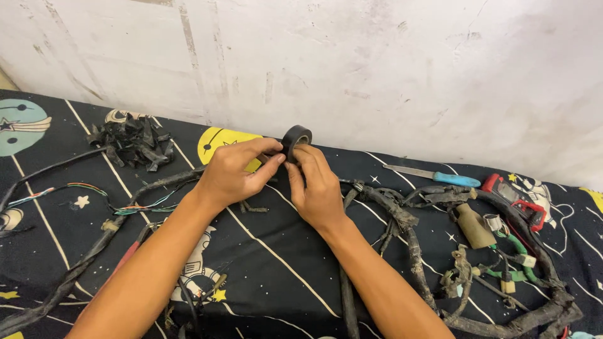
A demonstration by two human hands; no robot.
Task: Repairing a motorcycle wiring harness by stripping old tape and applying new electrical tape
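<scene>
A roll of black electrical tape (296, 135) is held upright between both my hands above the dark patterned cloth (270, 251). My left hand (235, 171) pinches the tape's left side with thumb and fingers. My right hand (316, 187) grips the roll from the right and below. An old black wiring harness (411, 242) with dirty wrapped cables lies under and around my forearms. Its loose coloured wires (135, 207) fan out to the left.
A heap of stripped black tape scraps (132, 141) lies at the back left. A knife with a blue handle (440, 177) and a red tool (518, 198) rest at the right, near tan and white connectors (480, 229). A scuffed white wall (377, 69) stands behind.
</scene>
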